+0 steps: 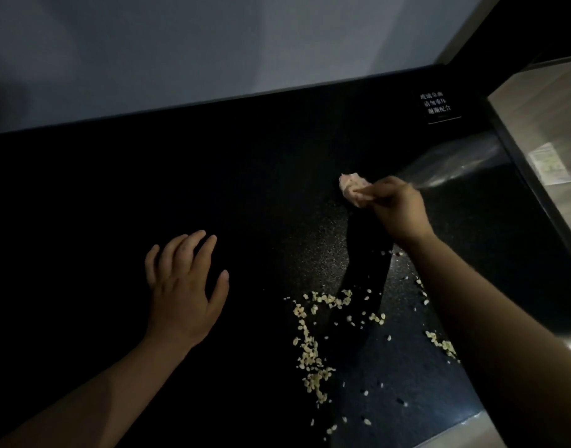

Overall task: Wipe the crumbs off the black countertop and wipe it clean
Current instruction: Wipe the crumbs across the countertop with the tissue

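Right hand (395,208) is gripping a wadded cloth (353,189) beyond the crumbs (313,344), left hand (184,286) is lying flat, empty. Sweeping fast risks flicking crumbs off the counter (148,189) edge (it's close).

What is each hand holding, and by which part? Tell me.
Right hand pinches the crumpled pinkish wipe at its near end; left hand holds nothing.

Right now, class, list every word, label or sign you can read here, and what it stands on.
Black sign on the black countertop: three lines of white Chinese characters; the middle seems to begin "请勿", the rest too blurred.
Pale label on the lighter surface at right: too blurred to read.
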A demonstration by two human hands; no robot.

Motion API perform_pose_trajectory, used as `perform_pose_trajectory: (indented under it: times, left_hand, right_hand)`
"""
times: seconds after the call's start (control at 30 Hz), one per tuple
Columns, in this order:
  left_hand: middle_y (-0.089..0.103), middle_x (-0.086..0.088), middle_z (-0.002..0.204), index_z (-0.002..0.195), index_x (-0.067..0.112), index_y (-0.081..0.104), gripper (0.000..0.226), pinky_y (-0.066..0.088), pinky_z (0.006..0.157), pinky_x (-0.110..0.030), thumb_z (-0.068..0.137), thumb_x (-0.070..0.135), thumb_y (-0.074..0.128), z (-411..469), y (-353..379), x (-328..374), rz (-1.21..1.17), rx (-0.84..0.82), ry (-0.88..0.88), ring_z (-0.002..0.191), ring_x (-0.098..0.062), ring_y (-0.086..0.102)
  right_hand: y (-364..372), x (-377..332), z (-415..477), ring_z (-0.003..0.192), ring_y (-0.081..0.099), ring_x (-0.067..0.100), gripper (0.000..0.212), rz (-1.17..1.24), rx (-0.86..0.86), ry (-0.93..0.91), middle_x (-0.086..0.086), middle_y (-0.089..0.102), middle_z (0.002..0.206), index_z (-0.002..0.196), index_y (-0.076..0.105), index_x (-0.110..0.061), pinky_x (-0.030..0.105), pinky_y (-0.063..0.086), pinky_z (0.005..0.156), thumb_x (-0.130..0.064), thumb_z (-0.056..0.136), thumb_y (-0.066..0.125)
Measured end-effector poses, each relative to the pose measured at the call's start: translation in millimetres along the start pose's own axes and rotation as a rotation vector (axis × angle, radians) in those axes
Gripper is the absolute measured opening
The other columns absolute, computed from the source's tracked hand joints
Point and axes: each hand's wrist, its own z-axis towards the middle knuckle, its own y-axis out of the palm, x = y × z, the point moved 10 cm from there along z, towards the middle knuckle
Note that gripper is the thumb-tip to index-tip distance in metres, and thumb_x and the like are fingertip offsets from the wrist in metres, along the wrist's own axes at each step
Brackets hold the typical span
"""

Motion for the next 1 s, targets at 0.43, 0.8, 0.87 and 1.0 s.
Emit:
perform_pose_trajectory:
  times: [0.43,0.8,0.87,1.0]
  left_hand:
    - [0.057,-0.004,0.123,0.119,0.010,0.062,0.046,0.030,0.107,-0.048,0.091,0.037,0.037,-22,-21,54,-0.210,0.107,0.104,0.118,-0.021,0.045]
    - [0.053,-0.006,0.128,0.125,0.008,0.057,0.052,0.034,0.104,-0.045,0.091,0.040,0.036,-41,3,71,-0.129,0.028,0.048,0.121,-0.021,0.040]
    - [0.053,-0.005,0.128,0.124,0.008,0.058,0.052,0.035,0.104,-0.045,0.090,0.040,0.036,-41,3,71,-0.135,0.023,0.033,0.122,-0.022,0.040]
    - [0.053,-0.003,0.129,0.126,0.010,0.058,0.053,0.034,0.104,-0.040,0.090,0.040,0.033,-40,2,67,-0.160,-0.006,0.029,0.122,-0.022,0.041]
  right_hand:
    - [-32,-17,-84,0.079,0.059,0.006,0.017,0.098,-0.072,-0.155,0.001,0.060,0.088,0.100,0.076,-0.014,0.012,0.045,0.071,-0.014,0.083,0.073]
    - [-24,42,-88,0.093,0.060,0.014,0.019,0.077,-0.043,-0.017,-0.003,0.060,0.097,0.101,0.074,-0.015,0.020,0.047,0.085,-0.010,0.082,0.072]
    - [-18,39,-114,0.089,0.059,0.008,0.020,0.056,-0.110,-0.042,-0.006,0.061,0.095,0.100,0.074,-0.021,0.020,0.046,0.081,-0.011,0.082,0.072]
    - [-28,19,-134,0.082,0.058,0.001,0.020,0.115,-0.103,-0.023,-0.012,0.059,0.088,0.099,0.074,-0.024,0.010,0.043,0.069,-0.030,0.081,0.070]
